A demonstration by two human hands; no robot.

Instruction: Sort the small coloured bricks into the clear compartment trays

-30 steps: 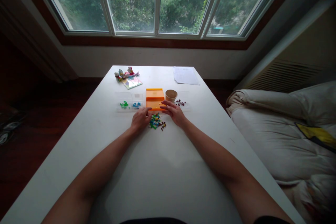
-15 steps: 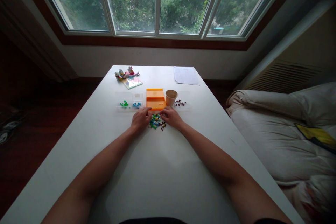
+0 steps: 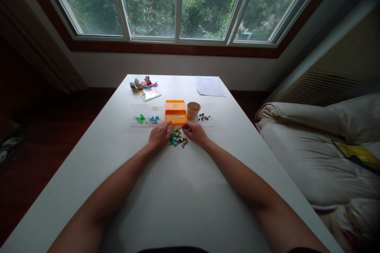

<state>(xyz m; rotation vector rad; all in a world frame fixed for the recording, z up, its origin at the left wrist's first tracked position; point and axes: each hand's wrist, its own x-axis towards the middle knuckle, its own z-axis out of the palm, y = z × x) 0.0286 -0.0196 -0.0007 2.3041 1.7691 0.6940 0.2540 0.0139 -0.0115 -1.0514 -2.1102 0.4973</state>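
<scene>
A small heap of mixed toy bricks [image 3: 175, 137], green, blue, yellow and brown, lies on the white table between my hands. My left hand [image 3: 159, 134] rests at the heap's left edge, its index finger stretched towards the near edge of an orange box [image 3: 175, 112] and its thumb apart. On the other side, my right hand [image 3: 194, 131] hovers or rests by the heap's upper right, fingers curled and pinched together. Whatever those fingertips hold is too small to make out. A few pale bits lie inside the orange box, which is open.
Left of the box, a clear tray [image 3: 133, 121] holds green pieces [image 3: 140, 118] and blue pieces [image 3: 154, 119]. A brown paper cup [image 3: 193, 110] stands right of it, beside a clear tray with brown pieces [image 3: 203, 117]. Small figures [image 3: 144, 83], a card [image 3: 150, 93] and papers [image 3: 209, 86] lie farther back.
My right hand has shifted very slightly, its fingertips drawing in a little to the right. My left hand stays almost where it was.
</scene>
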